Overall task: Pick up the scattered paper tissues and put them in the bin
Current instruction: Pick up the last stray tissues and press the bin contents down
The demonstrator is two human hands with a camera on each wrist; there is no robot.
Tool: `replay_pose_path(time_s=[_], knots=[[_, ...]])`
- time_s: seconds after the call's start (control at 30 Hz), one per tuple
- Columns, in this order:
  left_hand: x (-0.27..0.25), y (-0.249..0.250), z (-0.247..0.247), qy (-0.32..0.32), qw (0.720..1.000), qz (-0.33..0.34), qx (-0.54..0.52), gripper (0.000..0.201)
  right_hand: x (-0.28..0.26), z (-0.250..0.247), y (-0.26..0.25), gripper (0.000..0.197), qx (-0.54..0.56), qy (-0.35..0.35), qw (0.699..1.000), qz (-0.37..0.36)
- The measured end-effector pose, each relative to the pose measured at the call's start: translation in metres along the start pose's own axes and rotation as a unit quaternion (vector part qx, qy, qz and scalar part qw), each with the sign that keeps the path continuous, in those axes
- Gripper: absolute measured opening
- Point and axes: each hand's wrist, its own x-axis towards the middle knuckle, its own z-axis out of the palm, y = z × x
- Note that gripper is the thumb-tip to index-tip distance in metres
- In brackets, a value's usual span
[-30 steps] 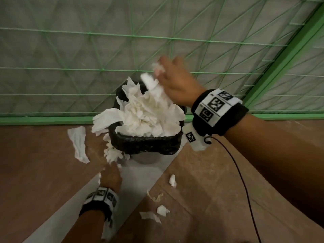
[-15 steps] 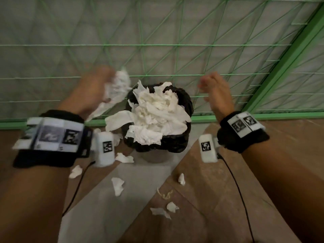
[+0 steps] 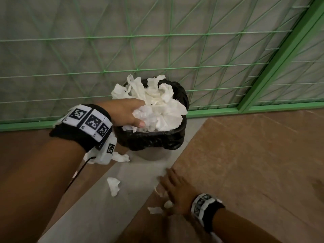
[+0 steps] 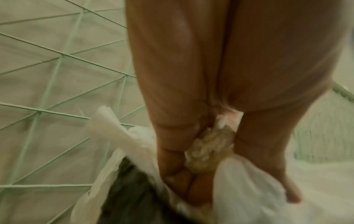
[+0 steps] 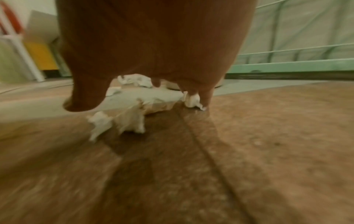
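A small bin with a black liner (image 3: 154,141) stands against the green mesh fence, heaped over its rim with white tissues (image 3: 163,106). My left hand (image 3: 138,116) lies on the near left of the heap. In the left wrist view its fingers (image 4: 172,151) curl round a crumpled tissue wad (image 4: 208,148). My right hand (image 3: 168,181) is low over the floor in front of the bin, fingers spread and straight. Small tissue scraps (image 3: 168,204) lie under and beside it. In the right wrist view one scrap (image 5: 192,100) sits at the fingertips and two others (image 5: 132,119) lie nearer.
More tissue lies on the grey floor strip: one piece (image 3: 114,186) at centre left, another (image 3: 121,157) at the bin's foot under my left wrist. Brown floor (image 3: 245,172) spreads to the right. The fence's green base rail (image 3: 228,111) runs behind the bin.
My left hand came down from the bin's left onto the heap with its tissue. My right hand dropped from beside the bin to the scraps on the floor.
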Motion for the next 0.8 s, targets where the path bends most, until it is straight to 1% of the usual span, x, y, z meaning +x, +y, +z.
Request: replay_pose_path(time_s=[0.07, 0.1, 0.17, 0.2, 0.23, 0.27, 0.3, 0.33, 0.43, 0.5, 0.53, 0.57, 0.6, 0.63, 0.67, 0.7, 0.73, 0.77, 0.8], knots=[[0.01, -0.001, 0.004, 0.013, 1.0, 0.004, 0.01, 0.072, 0.003, 0.013, -0.016, 0.095, -0.073, 0.062, 0.994, -0.052], [0.015, 0.0, 0.008, 0.016, 1.0, 0.017, 0.014, 0.07, 0.006, 0.018, -0.023, 0.088, -0.098, 0.073, 0.99, -0.072], [0.026, 0.002, 0.017, 0.025, 0.999, 0.034, 0.018, 0.064, 0.009, 0.024, -0.036, 0.076, -0.121, 0.044, 0.985, -0.111], [0.032, 0.003, 0.022, 0.026, 0.999, 0.04, 0.023, 0.062, 0.01, 0.028, -0.038, 0.069, -0.152, 0.019, 0.981, -0.121], [0.037, 0.004, 0.026, 0.024, 0.998, 0.046, 0.034, 0.06, 0.01, 0.032, -0.038, 0.063, -0.169, 0.017, 0.977, -0.129], [0.041, 0.005, 0.03, 0.017, 0.997, 0.049, 0.049, 0.058, 0.01, 0.036, -0.038, 0.057, -0.179, -0.005, 0.978, -0.109], [0.044, 0.006, 0.033, 0.008, 0.997, 0.052, 0.063, 0.057, 0.01, 0.037, -0.037, 0.052, -0.182, -0.016, 0.979, -0.089], [0.046, 0.007, 0.035, -0.001, 0.996, 0.053, 0.075, 0.056, 0.008, 0.038, -0.039, 0.049, -0.186, -0.024, 0.979, -0.085], [0.049, 0.012, 0.034, -0.009, 0.995, 0.06, 0.085, 0.048, 0.004, 0.041, -0.031, 0.047, -0.147, 0.019, 0.982, -0.119], [0.048, 0.014, 0.028, -0.001, 0.994, 0.056, 0.094, 0.05, 0.002, 0.036, -0.031, 0.037, -0.097, 0.047, 0.988, -0.112], [0.047, 0.014, 0.025, 0.003, 0.993, 0.049, 0.109, 0.054, 0.002, 0.031, -0.03, 0.037, -0.057, 0.05, 0.994, -0.083], [0.045, 0.014, 0.021, 0.007, 0.991, 0.038, 0.127, 0.059, 0.002, 0.028, -0.03, 0.043, -0.03, 0.052, 0.996, -0.06], [0.042, 0.013, 0.018, 0.014, 0.99, 0.032, 0.139, 0.063, 0.0, 0.023, -0.031, 0.042, -0.016, 0.065, 0.997, -0.028], [0.039, 0.014, 0.015, 0.021, 0.989, 0.028, 0.141, 0.067, 0.001, 0.016, -0.029, 0.04, 0.013, 0.082, 0.996, 0.015], [0.034, 0.015, 0.012, 0.034, 0.99, 0.029, 0.13, 0.068, -0.001, 0.004, -0.026, 0.039, 0.066, 0.109, 0.989, 0.072], [0.028, 0.016, 0.009, 0.05, 0.992, 0.033, 0.113, 0.064, -0.002, -0.008, -0.02, 0.036, 0.152, 0.144, 0.967, 0.148], [0.022, 0.018, 0.006, 0.072, 0.992, 0.043, 0.091, 0.056, -0.002, -0.023, -0.011, 0.03, 0.195, 0.18, 0.942, 0.205], [0.016, 0.019, 0.003, 0.092, 0.992, 0.053, 0.063, 0.049, -0.001, -0.042, 0.0, 0.02, 0.234, 0.208, 0.917, 0.247], [0.009, 0.02, -0.001, 0.11, 0.991, 0.064, 0.03, 0.046, 0.0, -0.062, 0.014, 0.01, 0.263, 0.252, 0.89, 0.274]])
